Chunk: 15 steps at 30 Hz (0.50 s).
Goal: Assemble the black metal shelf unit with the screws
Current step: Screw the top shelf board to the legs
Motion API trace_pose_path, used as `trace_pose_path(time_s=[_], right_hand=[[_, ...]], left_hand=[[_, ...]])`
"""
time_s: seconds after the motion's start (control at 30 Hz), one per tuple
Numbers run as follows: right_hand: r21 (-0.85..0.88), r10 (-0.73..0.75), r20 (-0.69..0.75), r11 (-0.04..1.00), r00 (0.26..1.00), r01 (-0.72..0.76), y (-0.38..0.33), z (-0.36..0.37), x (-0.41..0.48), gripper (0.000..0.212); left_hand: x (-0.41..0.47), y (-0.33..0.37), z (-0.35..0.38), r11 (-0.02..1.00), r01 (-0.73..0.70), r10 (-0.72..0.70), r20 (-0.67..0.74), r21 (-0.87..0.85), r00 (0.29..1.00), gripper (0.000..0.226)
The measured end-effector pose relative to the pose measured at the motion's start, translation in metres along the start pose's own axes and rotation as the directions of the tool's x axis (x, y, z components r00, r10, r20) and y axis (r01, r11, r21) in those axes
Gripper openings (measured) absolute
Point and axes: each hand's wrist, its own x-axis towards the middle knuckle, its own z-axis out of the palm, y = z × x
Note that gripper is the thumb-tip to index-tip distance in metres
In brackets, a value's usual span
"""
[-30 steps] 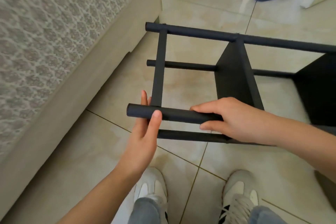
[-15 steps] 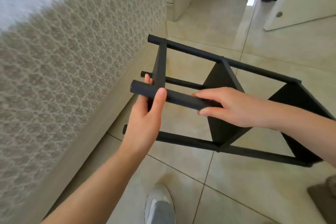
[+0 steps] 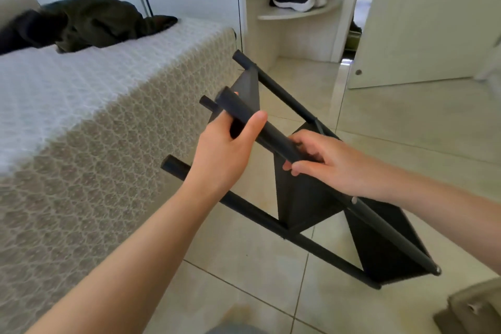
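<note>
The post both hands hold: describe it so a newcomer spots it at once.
Beside the patterned bed, the black shelf unit is held tilted. Its post nearest the camera is the only one gripped by the left hand and right hand.

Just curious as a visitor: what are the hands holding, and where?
Both grip the black shelf unit by one pole: left hand near its free end, right hand further along.

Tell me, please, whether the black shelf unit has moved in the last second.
Yes. The shelf unit has tilted up: its end nearest the bed has risen from the bed's base toward its top.
</note>
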Motion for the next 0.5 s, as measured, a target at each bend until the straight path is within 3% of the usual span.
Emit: trace_pose_path(time_s=[0.27,0.5], right_hand=[[0.065,0.065,-0.148,0.996,0.987,-0.056,-0.004,-0.036,-0.049,0.035],[0.122,0.179,-0.327,0.982,0.928,-0.146,0.005,-0.055,-0.106,0.032]], left_hand=[[0.005,0.07,0.021,0.985,-0.126,0.121,0.048,0.122,0.992,0.024],[-0.011,0.123,0.063,0.929,-0.262,0.235,0.13,0.261,0.963,0.032]])
